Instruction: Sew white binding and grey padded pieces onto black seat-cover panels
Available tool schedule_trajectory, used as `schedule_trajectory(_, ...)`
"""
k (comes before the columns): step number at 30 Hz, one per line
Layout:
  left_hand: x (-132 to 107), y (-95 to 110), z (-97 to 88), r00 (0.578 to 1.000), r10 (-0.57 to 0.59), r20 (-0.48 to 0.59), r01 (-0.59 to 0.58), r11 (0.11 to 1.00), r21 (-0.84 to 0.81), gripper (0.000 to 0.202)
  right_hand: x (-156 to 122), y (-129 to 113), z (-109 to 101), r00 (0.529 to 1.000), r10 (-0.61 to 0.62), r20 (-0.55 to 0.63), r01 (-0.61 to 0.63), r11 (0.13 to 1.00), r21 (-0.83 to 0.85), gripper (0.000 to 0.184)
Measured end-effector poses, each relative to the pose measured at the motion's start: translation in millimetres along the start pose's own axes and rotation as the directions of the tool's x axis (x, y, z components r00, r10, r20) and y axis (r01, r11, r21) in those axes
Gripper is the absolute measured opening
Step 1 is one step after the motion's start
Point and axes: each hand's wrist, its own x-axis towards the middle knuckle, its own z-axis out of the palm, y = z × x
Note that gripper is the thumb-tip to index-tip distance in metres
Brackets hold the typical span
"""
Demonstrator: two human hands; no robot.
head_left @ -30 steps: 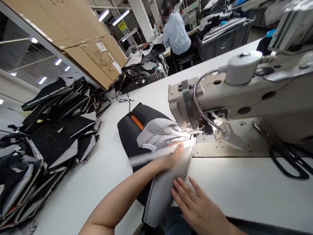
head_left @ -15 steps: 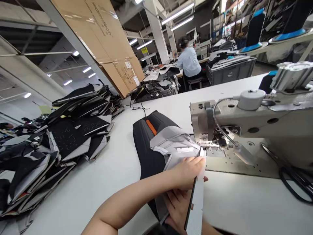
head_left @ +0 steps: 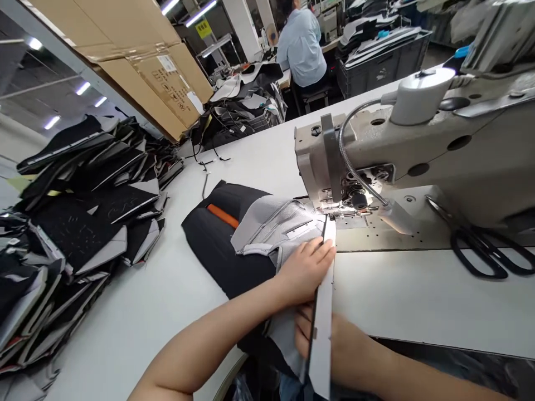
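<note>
A sewn fabric piece (head_left: 234, 262), black with a grey mesh layer and an orange stripe, lies on the white table, its edge under the sewing machine's presser foot (head_left: 330, 216). Along that edge a long pale strip (head_left: 321, 340) with a dark border runs toward me. My left hand (head_left: 305, 270) presses down on the cloth close to the needle area, fingers closed together over the strip. Lower down, my right hand (head_left: 304, 328) grips the same edge with curled fingers; the strip hides part of it.
The sewing machine (head_left: 401, 145) fills the right side, with black-handled scissors (head_left: 480, 250) on its bed. Stacked fabric pieces (head_left: 83, 206) cover the table's left. Behind stand a cardboard box (head_left: 150, 72), a grey crate (head_left: 384, 64) and a seated person (head_left: 300, 47).
The view has tilted down and shifted right, so the scene sits higher and further left. Both hands stay on the fabric edge; the right forearm now shows more.
</note>
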Motion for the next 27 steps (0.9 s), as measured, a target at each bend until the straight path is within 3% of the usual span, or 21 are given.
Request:
schedule_trajectory(5, 9, 20, 8.5, 0.997, -0.06, -0.058, 0.065, 0.993, 0.097, 0.07, -28, 4, -16, 0.988, 0.136, -0.077, -0.126, 0.985, 0.119, 0.024)
schedule_trajectory(15, 9, 13, 0.8, 1.0, 0.0, 0.0, 0.0, 0.985, 0.174, 0.054, -36, 25, -11, 0.931, 0.294, -0.215, -0.242, 0.941, 0.236, 0.026)
schedule_trajectory(17, 11, 11, 0.3, 1.0, -0.002, 0.008, 0.001, 0.989, 0.149, 0.054, -38, 29, -11, 0.936, 0.297, -0.188, -0.254, 0.941, 0.225, 0.028)
schedule_trajectory(22, 17, 4, -4.3, 1.0, -0.006, -0.025, 0.008, 0.996, 0.089, 0.049, -41, 45, -15, 0.968, 0.251, 0.026, -0.252, 0.961, 0.11, 0.029)
schedule_trajectory(27, 19, 0, -10.0, 1.0, 0.005, 0.002, -0.005, 0.995, 0.098, 0.046, -37, 59, -24, 0.969, 0.249, -0.012, -0.249, 0.969, -0.002, 0.032)
